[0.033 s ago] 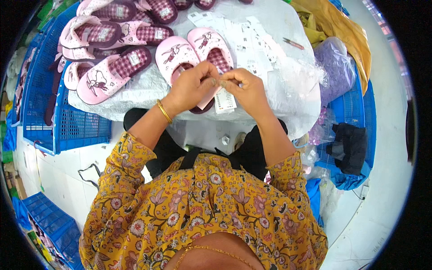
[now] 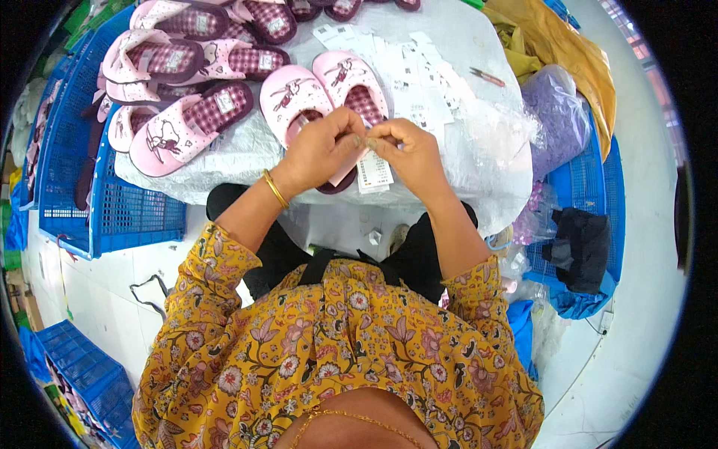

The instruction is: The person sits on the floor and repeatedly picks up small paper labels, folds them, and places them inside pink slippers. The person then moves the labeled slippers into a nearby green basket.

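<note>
My left hand and my right hand meet at the front of the table, thumbs and fingers pinched together. From the pinch hang a white printed paper tag and a paler pinkish tag. Any string or fastener between the fingertips is too small to make out. Right behind the hands lies a pair of pink slippers, the left one and the right one, with dark checked insoles. My hands and the tags partly cover the heel ends.
More pink slippers are piled on the plastic-covered table at the left. Loose printed tags and small snips lie farther back. Blue crates stand at the left; a purple bundle and black cloth are at the right.
</note>
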The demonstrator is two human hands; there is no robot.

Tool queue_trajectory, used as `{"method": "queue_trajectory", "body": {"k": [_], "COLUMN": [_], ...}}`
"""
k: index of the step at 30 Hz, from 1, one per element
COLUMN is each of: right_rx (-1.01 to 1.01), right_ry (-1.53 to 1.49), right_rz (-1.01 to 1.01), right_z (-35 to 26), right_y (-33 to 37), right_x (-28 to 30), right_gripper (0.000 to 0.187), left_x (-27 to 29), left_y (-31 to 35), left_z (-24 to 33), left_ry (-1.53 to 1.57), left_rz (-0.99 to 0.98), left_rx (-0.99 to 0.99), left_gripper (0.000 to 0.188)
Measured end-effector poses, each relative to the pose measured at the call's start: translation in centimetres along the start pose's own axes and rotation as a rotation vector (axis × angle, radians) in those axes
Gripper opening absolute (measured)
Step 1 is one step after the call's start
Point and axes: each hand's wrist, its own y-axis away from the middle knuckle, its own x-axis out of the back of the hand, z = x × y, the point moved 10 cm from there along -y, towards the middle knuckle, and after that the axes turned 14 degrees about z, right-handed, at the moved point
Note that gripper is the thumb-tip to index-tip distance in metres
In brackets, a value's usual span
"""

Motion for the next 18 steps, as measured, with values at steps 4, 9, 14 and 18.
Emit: {"method": "queue_trajectory", "body": {"k": [4,9,14,18], "right_rx": [-0.022,-0.016,-0.102,0.147], "right_ry": [-0.004,0.059,0.017,0.238], "right_rz": [-0.02,-0.057,-0.05,-0.015], "right_z": [0.1,-0.3,0.1,-4.4], "right_y": [0.2,0.5,-0.9,-4.1], "right_x": [-0.4,-1.1,-1.0,-2.8], "right_gripper": [0.009,0.011,0.02,0.056], "left_x": [0.0,0.1,3.1,10.0], "left_y": [0.1,0.3,1.1,2.8], "left_z": [0.2,0.0,3.5,3.2], "left_ry": [0.037,-0.073,-0.256,-0.195], "left_rz": [0.022,0.018,0.314,0.692], "left_rx": [-0.04,-0.079,-0.377,-0.364], "left_gripper": [0.011,0.013,0.01,0.01]}}
